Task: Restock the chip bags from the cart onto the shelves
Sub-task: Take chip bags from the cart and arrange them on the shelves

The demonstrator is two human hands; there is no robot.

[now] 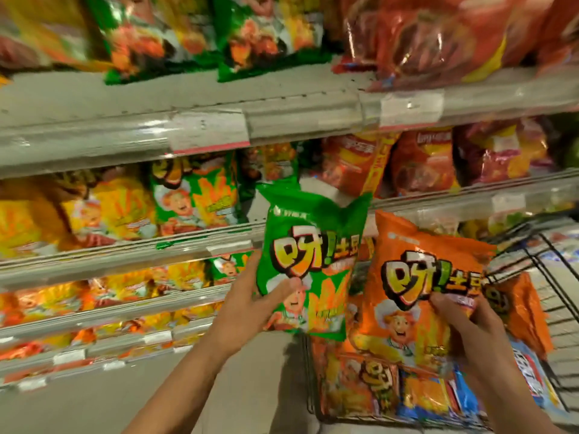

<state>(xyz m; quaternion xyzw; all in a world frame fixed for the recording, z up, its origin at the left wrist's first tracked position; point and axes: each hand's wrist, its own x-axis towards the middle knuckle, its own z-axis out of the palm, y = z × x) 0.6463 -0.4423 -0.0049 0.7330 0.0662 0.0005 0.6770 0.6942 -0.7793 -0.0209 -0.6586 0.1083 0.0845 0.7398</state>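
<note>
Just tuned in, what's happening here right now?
A person is restocking chips. The left hand grips a green chip bag, held up in front of the shelves. The right hand grips an orange chip bag above the wire cart, which holds more bags. Neither bag is shelved yet.

1. The top shelf (94, 98) carries green chip bags (156, 36) at its middle and large red bags (438, 39) to the right, all standing upright.
2. The second shelf (156, 249) holds yellow bags (103, 211) on the left, a green bag (194, 195) beside them, and red bags (423, 164) further right.
3. The lower shelves (109, 311) bear rows of yellow and orange bags (56, 299), too blurred to tell apart.
4. The wire cart (551, 277) at right is filled with orange bags (360, 386) and what seem to be blue packets (463, 399).
5. The floor (94, 408) is pale beneath the shelving.
</note>
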